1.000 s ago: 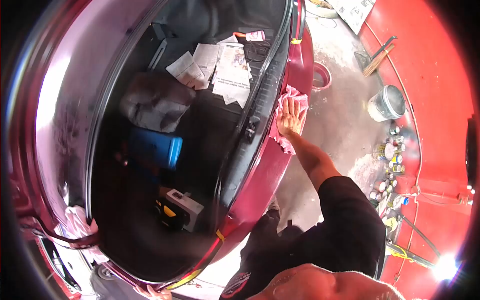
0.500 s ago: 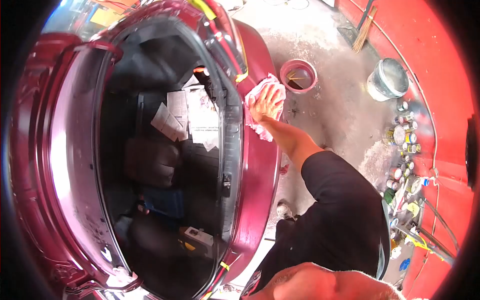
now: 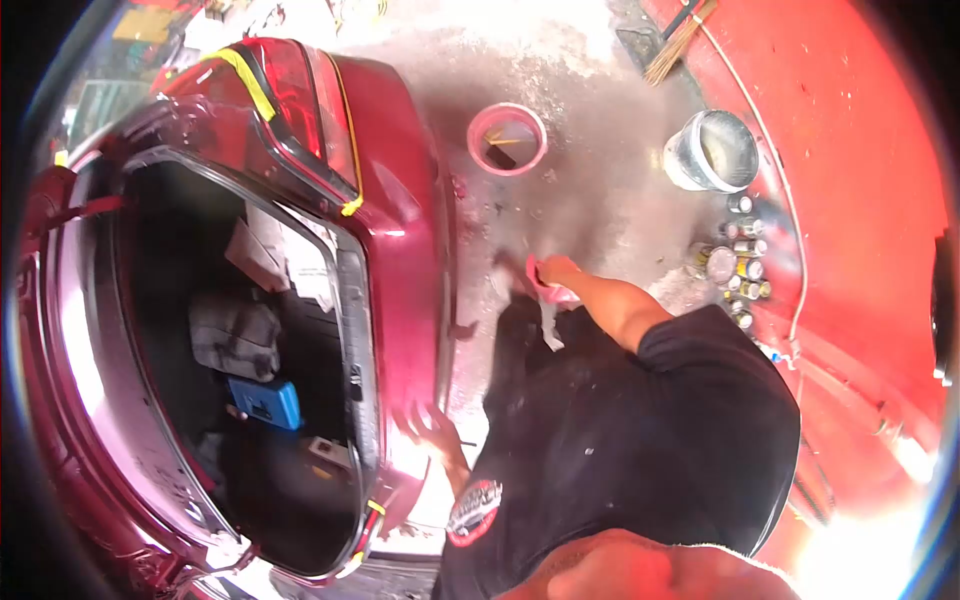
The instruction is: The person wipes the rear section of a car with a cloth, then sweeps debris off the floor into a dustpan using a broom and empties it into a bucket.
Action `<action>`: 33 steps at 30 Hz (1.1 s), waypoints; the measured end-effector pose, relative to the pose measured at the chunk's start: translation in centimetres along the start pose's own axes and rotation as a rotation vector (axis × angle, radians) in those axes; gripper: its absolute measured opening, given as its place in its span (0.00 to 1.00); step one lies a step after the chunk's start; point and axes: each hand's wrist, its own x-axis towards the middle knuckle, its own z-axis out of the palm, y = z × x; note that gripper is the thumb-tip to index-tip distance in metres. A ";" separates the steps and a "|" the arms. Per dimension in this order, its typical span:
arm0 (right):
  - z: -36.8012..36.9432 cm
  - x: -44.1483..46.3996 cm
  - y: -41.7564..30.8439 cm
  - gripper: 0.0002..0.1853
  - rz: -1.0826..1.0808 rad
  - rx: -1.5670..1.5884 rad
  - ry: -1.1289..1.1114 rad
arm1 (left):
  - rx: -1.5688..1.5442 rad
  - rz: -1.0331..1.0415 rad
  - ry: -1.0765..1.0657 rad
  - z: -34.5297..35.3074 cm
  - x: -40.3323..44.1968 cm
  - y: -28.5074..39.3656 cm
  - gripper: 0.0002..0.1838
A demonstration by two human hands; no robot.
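My right hand (image 3: 557,271) is closed on a pink cloth (image 3: 550,290), away from the car and in front of my dark shirt. My left hand (image 3: 430,430), slightly blurred, has its fingers spread at the lower part of the dark red rear bumper (image 3: 405,300); whether it touches the surface is unclear. Beside the bumper lies the open trunk (image 3: 358,350), with newspaper sheets (image 3: 305,262), a grey bundle (image 3: 235,335) and a blue case (image 3: 268,402) inside. Yellow tape (image 3: 245,80) edges the red tail light (image 3: 290,95).
A pink bucket (image 3: 507,168) stands on the floor beyond the bumper. To the right are a large whitish bucket (image 3: 712,152), several small cans (image 3: 748,268) and a broom (image 3: 680,45) by the red wall (image 3: 850,200). The raised trunk lid (image 3: 75,400) is at the left.
My right hand has come off the bumper with the cloth and moved back towards my body. My left hand has come into view at the bumper. The view has shifted, showing more of the tail light.
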 end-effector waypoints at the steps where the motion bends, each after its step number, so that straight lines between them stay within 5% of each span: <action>1: 1.1 -1.4 3.8 0.26 0.070 0.019 -0.090 | 0.031 0.020 -0.080 0.6 3.0 1.6 0.10; 2: 1.1 -2.3 7.3 0.28 0.150 0.033 -0.160 | -0.022 -0.120 -0.047 2.0 5.4 3.2 0.11; 5: -1.7 -2.0 14.4 0.33 0.277 0.022 -0.245 | -0.086 0.042 0.056 4.5 15.0 8.2 0.11; 10: -18.0 -0.8 11.7 0.28 0.256 0.304 0.079 | -0.407 0.224 0.265 10.9 29.8 14.8 0.11; 14: -27.6 4.4 7.9 0.26 -0.049 0.332 0.427 | -0.245 0.308 0.444 11.8 41.3 19.0 0.13; 16: -33.2 4.3 4.6 0.25 -0.002 0.343 0.373 | -0.107 0.324 0.477 11.6 46.2 19.8 0.16; 25: -44.9 12.9 4.3 0.26 0.103 0.455 0.348 | 0.476 -0.076 0.455 14.7 55.7 23.4 0.38; 28: -48.4 17.2 10.1 0.26 0.016 0.458 0.229 | 0.643 -0.161 0.539 16.0 56.7 23.5 0.48; 33: -59.4 22.7 20.4 0.24 0.002 0.287 0.147 | 0.875 -0.334 0.452 16.9 57.9 25.0 0.50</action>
